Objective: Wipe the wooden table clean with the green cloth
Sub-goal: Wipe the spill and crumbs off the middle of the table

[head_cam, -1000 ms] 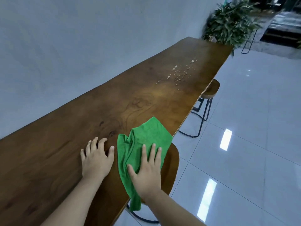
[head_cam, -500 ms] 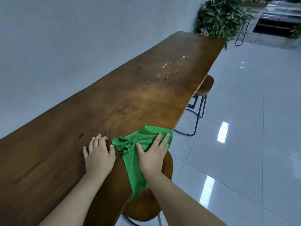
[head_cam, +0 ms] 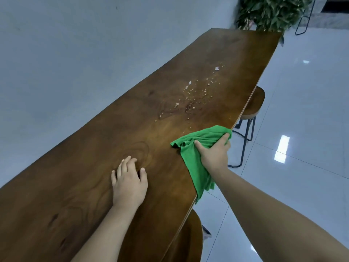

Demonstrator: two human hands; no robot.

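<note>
A long dark wooden table (head_cam: 94, 176) runs along the wall from near left to far right. Pale crumbs and wet spots (head_cam: 194, 99) lie scattered on its far half. My right hand (head_cam: 214, 155) grips the bunched green cloth (head_cam: 196, 146) at the table's right edge, just short of the crumbs. Part of the cloth hangs down over that edge. My left hand (head_cam: 129, 181) rests flat on the wood to the left of the cloth, fingers slightly spread, holding nothing.
A grey wall (head_cam: 75, 53) borders the table's left side. Two round wooden stools, one far (head_cam: 252, 104) and one near (head_cam: 188, 241), stand under the right edge on a glossy white tiled floor (head_cam: 302, 129). A leafy plant (head_cam: 270, 12) stands beyond the far end.
My right hand has bunched the cloth and slid it forward along the right edge toward the crumbs. My left hand has also shifted forward on the wood.
</note>
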